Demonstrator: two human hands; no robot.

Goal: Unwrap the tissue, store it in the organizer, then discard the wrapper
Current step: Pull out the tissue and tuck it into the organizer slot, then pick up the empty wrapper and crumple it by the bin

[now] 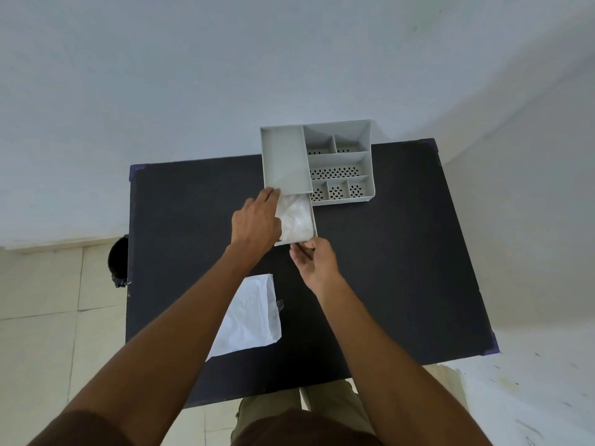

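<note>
A grey plastic organizer (338, 162) with several perforated compartments stands at the far edge of the black table (402, 252). Its drawer (314, 225) is pulled out toward me on the left side, and white tissue (297, 220) lies inside it. My left hand (256, 222) rests flat on the drawer's left side, fingers touching the tissue and the organizer's front corner. My right hand (314, 260) pinches the drawer's front edge. The empty clear wrapper (249, 317) lies flat on the table near me, partly under my left forearm.
A black bin (117, 260) stands on the tiled floor just past the table's left edge. A white wall rises behind the table. Bare black tabletop lies to the right of my hands.
</note>
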